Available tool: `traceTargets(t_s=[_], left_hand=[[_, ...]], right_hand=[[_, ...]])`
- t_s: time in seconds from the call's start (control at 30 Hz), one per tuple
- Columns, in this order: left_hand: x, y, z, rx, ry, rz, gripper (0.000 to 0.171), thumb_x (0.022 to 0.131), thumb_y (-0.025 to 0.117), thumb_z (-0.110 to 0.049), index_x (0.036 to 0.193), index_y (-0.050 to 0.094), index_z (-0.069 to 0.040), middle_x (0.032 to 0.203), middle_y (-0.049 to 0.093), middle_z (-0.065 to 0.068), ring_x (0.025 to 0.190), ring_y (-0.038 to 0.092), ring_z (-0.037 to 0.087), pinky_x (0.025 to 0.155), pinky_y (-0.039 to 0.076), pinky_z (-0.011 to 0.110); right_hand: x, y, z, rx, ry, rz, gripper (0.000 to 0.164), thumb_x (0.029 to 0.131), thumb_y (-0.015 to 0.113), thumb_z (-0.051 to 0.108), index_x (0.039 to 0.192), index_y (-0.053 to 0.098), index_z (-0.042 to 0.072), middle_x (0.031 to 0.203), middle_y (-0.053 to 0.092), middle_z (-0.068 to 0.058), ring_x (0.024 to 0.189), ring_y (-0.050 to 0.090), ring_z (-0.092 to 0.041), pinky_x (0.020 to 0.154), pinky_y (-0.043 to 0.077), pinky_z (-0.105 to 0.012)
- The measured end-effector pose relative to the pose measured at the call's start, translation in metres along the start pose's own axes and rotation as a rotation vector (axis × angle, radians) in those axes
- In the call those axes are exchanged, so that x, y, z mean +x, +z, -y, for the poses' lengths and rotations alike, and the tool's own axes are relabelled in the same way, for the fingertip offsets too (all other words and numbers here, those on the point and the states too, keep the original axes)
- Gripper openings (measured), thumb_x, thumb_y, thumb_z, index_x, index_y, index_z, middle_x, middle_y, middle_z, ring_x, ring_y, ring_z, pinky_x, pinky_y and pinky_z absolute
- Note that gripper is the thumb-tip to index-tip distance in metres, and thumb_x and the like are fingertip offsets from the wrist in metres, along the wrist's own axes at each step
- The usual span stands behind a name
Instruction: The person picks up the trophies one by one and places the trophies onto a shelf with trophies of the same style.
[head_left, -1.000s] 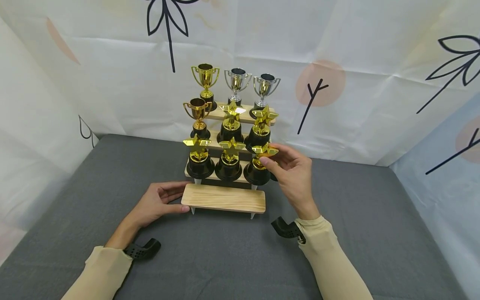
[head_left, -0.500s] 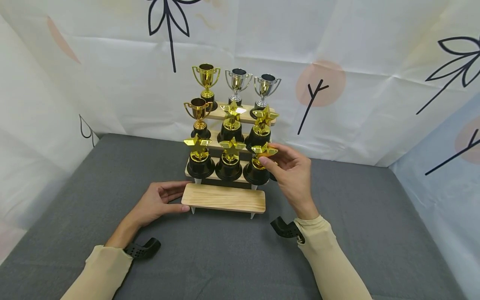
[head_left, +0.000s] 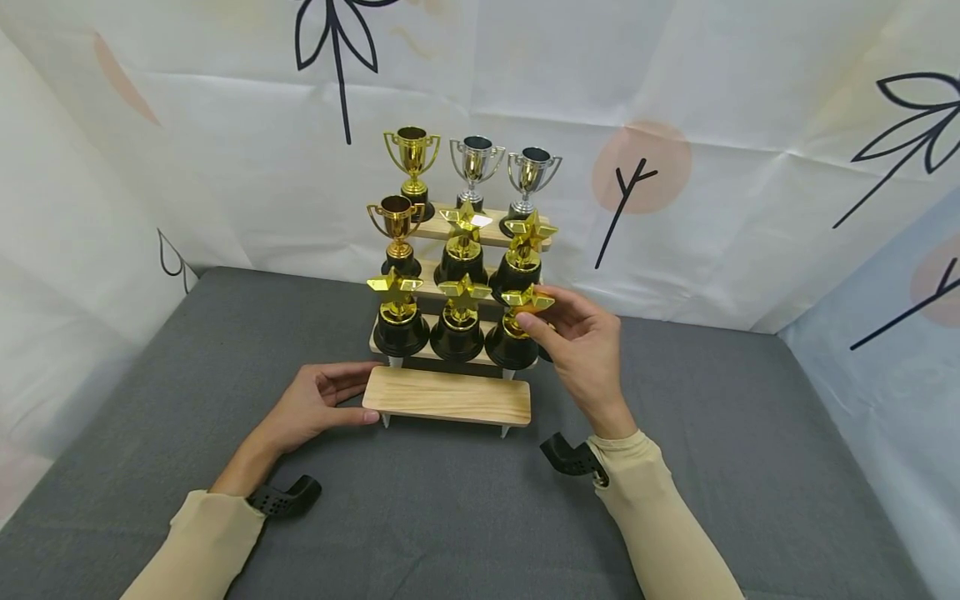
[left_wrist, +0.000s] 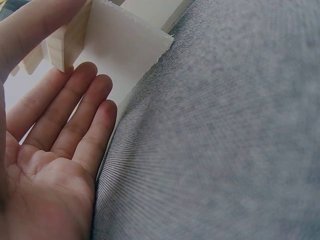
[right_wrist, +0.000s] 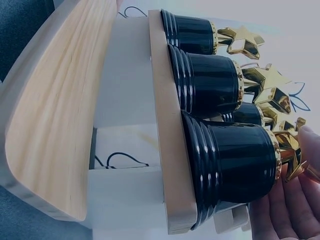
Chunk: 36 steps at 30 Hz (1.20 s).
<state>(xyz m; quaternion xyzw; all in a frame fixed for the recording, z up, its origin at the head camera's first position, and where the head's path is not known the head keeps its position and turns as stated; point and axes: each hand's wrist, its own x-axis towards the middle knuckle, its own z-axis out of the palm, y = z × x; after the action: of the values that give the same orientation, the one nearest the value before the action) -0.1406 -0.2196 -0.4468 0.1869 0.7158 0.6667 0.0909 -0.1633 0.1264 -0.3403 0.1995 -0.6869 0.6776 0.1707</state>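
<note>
My right hand (head_left: 581, 342) pinches the gold star trophy (head_left: 512, 342) at the right end of the third tier, thumb and fingers at its star; the black base stands on the wooden step in the right wrist view. At the left end of the tiered wooden display stand (head_left: 446, 394), my left hand (head_left: 315, 404) has its thumb at the front corner of the lowest step and its fingers behind. Those fingers (left_wrist: 90, 110) are nearly straight beside the stand's white support (left_wrist: 117, 50). Two more star trophies (head_left: 457, 333) share the held trophy's tier.
The second tier holds a bronze cup trophy (head_left: 397, 225) and two star trophies (head_left: 520, 262). On top stand a gold cup (head_left: 412, 158) and two silver cups (head_left: 474, 162). Grey cloth (head_left: 450, 517) covers the table; a printed white backdrop (head_left: 712, 250) hangs close behind.
My right hand and the star trophy it pinches have shifted very slightly left along the tier. The left hand and the stand stay where they were.
</note>
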Motion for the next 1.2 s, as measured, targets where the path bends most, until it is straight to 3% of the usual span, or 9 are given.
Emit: traceTargets(t_s=[0.37, 0.6, 0.83, 1.2], left_hand=[[0.0, 0.0, 0.001, 0.005, -0.003, -0.002, 0.071, 0.077, 0.084, 0.008, 0.139, 0.051, 0.015, 0.14, 0.053, 0.033, 0.119, 0.063, 0.01, 0.101, 0.052, 0.026], [0.0, -0.001, 0.0, 0.011, 0.002, -0.002, 0.07, 0.077, 0.084, 0.008, 0.139, 0.051, 0.015, 0.14, 0.053, 0.033, 0.12, 0.063, 0.01, 0.101, 0.052, 0.026], [0.0, -0.001, 0.001, 0.016, -0.001, -0.004, 0.07, 0.078, 0.084, 0.007, 0.139, 0.051, 0.015, 0.139, 0.053, 0.033, 0.119, 0.063, 0.01, 0.101, 0.053, 0.026], [-0.001, -0.001, 0.001, 0.027, -0.005, -0.007, 0.07, 0.078, 0.084, 0.006, 0.139, 0.051, 0.015, 0.14, 0.053, 0.033, 0.118, 0.063, 0.008, 0.1, 0.053, 0.025]], right_hand=[[0.002, -0.007, 0.0, 0.013, 0.017, -0.009, 0.039, 0.083, 0.075, -0.015, 0.121, 0.067, -0.012, 0.11, 0.072, -0.007, 0.097, 0.069, -0.022, 0.087, 0.061, -0.031], [0.004, -0.016, 0.001, 0.07, 0.007, -0.038, 0.038, 0.081, 0.075, -0.018, 0.117, 0.069, -0.01, 0.111, 0.071, -0.023, 0.099, 0.07, -0.024, 0.091, 0.06, -0.034], [0.005, -0.029, 0.0, 0.061, -0.001, -0.047, 0.039, 0.082, 0.075, -0.016, 0.12, 0.065, -0.015, 0.112, 0.073, -0.014, 0.106, 0.07, -0.024, 0.093, 0.059, -0.033], [0.006, -0.042, -0.003, 0.074, 0.003, -0.084, 0.039, 0.083, 0.074, -0.018, 0.12, 0.064, -0.017, 0.111, 0.073, -0.015, 0.104, 0.07, -0.028, 0.092, 0.059, -0.033]])
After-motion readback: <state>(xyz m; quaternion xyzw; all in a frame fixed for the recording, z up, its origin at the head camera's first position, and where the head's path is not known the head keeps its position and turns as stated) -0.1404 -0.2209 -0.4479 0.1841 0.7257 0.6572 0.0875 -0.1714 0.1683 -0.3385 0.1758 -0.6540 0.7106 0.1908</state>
